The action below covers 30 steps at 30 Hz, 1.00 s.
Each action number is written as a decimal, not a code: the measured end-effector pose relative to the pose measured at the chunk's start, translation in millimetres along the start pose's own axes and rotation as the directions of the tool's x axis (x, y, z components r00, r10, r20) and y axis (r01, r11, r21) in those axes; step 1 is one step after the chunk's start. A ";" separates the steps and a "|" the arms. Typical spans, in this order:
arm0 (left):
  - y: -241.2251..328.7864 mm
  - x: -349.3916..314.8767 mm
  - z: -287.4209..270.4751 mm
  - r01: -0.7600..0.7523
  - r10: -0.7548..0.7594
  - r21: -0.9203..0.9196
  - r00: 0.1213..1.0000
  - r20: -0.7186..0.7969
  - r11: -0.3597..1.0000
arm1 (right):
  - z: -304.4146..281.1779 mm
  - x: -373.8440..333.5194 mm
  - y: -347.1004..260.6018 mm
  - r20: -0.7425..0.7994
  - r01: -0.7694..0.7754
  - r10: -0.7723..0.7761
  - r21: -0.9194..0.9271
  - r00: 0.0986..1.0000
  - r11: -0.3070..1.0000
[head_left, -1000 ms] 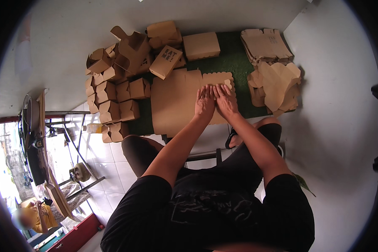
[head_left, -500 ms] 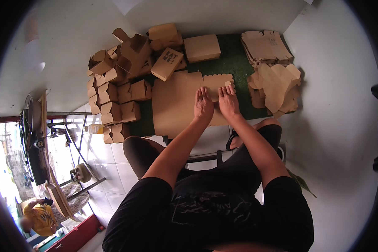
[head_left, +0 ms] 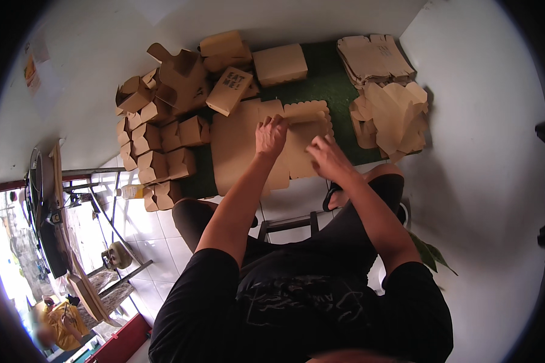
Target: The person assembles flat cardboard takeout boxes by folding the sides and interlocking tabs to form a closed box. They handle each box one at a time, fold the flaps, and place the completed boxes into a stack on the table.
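A flat brown cardboard box blank lies over the front of the green-topped table. At its far right, a scalloped flap stands partly folded along a crease. My left hand is at the flap's left end, fingers bent and closed on the cardboard there; the fingertips are partly hidden. Over the right part of the blank hovers my right hand, its fingers loosely bent and apart, with nothing visible in them.
Several small folded boxes are stacked at the left. Behind the blank are a printed box and a larger closed box. On the right lie a stack of flat blanks and loose cardboard pieces. A person is at the far lower left.
Both hands were lying flat on the blank beside the flap. My right hand has lifted off and come nearer; my left has shifted to the flap's left end and bent its fingers.
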<state>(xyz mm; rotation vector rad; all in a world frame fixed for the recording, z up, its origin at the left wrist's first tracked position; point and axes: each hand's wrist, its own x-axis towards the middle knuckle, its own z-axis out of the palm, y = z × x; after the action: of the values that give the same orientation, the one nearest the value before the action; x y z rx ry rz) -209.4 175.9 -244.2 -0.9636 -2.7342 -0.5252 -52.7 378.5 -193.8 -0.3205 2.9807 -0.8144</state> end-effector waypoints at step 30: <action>41.7 -73.4 -41.7 -0.137 0.233 -0.384 0.949 0.214 0.913 | 3.1 -14.3 27.9 0.219 0.167 -0.154 -0.043 0.964 0.985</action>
<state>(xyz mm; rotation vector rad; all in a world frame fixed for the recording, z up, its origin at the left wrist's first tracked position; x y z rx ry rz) -123.7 148.3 -216.6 -1.4603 -2.7723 -0.9596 -43.7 403.4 -210.9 -0.6183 2.8073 -0.6537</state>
